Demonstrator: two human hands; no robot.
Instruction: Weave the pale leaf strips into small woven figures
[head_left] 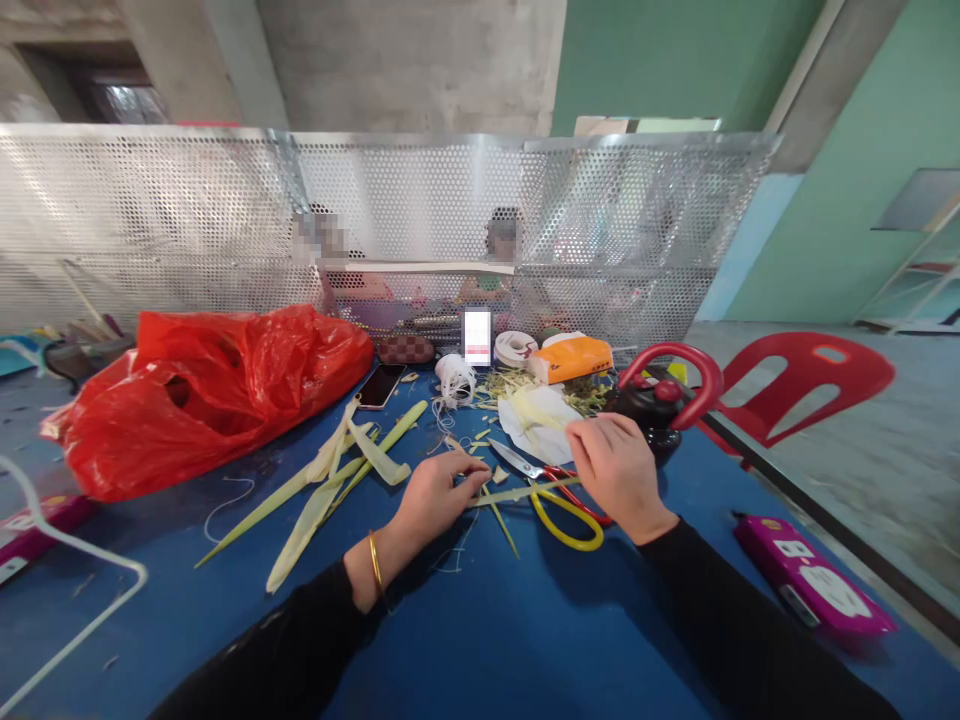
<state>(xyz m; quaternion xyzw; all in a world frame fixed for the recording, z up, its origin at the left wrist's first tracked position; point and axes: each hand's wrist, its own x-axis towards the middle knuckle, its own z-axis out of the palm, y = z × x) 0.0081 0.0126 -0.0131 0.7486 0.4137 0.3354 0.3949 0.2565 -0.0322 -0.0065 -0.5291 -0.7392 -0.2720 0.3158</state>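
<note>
My left hand [439,492], with a gold bracelet at the wrist, pinches one end of a narrow pale-green leaf strip [517,494]. The strip runs across to my right hand [619,475], whose fingers are curled closed at its other end; the fingertips are partly hidden. Under and behind the strip lie scissors [529,470] with one red and one yellow handle, blades pointing away to the left. Thin green scraps [504,528] are beside my left fingers. Left of that hand, several long pale leaves [322,500] are spread on the blue table [480,640].
A red plastic bag [217,390] fills the left side. Behind my hands are a phone [381,386], white string [455,380], white paper [534,420] and an orange tissue pack [574,358]. A black kettle [651,405] and purple pack [814,580] stand right. A perforated metal screen [420,190] is behind.
</note>
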